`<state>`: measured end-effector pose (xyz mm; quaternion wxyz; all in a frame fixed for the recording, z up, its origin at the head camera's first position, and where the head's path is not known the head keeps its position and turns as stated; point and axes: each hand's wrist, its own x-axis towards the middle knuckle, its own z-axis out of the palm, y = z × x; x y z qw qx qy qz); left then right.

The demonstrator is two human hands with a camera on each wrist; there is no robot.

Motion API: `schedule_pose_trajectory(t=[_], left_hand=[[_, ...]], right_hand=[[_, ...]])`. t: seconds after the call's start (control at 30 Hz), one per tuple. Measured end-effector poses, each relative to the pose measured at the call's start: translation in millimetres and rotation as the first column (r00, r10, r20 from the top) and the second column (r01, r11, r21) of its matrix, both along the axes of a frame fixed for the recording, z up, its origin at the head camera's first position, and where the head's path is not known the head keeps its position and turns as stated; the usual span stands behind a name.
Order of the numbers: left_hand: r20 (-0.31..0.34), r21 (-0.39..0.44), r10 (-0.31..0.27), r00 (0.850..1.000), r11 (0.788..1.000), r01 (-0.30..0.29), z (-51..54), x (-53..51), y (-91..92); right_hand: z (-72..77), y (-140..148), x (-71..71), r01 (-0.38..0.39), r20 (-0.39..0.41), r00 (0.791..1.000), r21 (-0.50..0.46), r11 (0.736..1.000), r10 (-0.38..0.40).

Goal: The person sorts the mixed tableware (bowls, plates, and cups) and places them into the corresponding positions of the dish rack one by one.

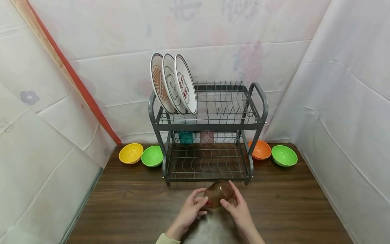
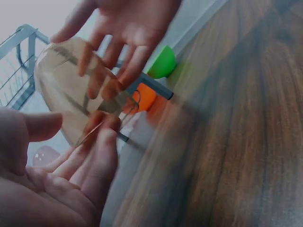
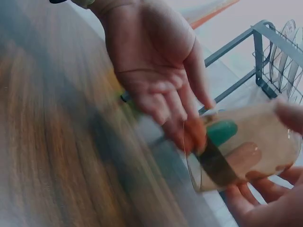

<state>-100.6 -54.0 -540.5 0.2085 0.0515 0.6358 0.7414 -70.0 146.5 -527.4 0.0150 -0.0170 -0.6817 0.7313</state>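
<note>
While the left hand (image 1: 190, 210) and right hand (image 1: 241, 209), half-curled, grip a brown cup (image 1: 220, 194) off the front edge of the rack (image 1: 210, 127), three plates (image 1: 186, 86) and two cups (image 1: 186, 138) already stand racked, this one not yet

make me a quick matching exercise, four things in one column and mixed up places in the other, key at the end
1. plates
2. brown cup
3. yellow bowl
4. orange bowl

A. left of the rack
B. right of the rack
C. between left hand and right hand
D. on the rack's top tier

Pairs: 1-D, 2-C, 3-A, 4-B
</note>
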Motion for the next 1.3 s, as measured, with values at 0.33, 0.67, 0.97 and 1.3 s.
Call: schedule_pose_trajectory(t=[0.33, 0.67, 0.97, 1.3], left_hand=[[-0.095, -0.080, -0.136, 0.986, 0.988, 0.128, 1.2, 3.8, 6.6], [-0.156, -0.099, -0.219, 0.963, 0.974, 0.205, 0.2, 2.2, 7.6], [-0.223, -0.047, -0.204, 0.953, 0.979, 0.198, 1.4, -1.1, 9.3], [-0.299, -0.108, -0.131, 0.945, 0.989, 0.103, 6.7, -16.1, -16.9]], right_hand=[[5.5, -4, -0.5, 0.177, -0.281, 0.957, 0.366, 0.914, -0.073], [6.8, 4, -3.2, 0.301, -0.505, 0.863, 0.484, 0.822, -0.019], [22.3, 17, -15.9, 0.290, -0.583, 0.808, 0.512, 0.808, 0.079], [55.8, 27, -64.4, 0.435, -0.621, 0.783, 0.525, 0.732, -0.020]])
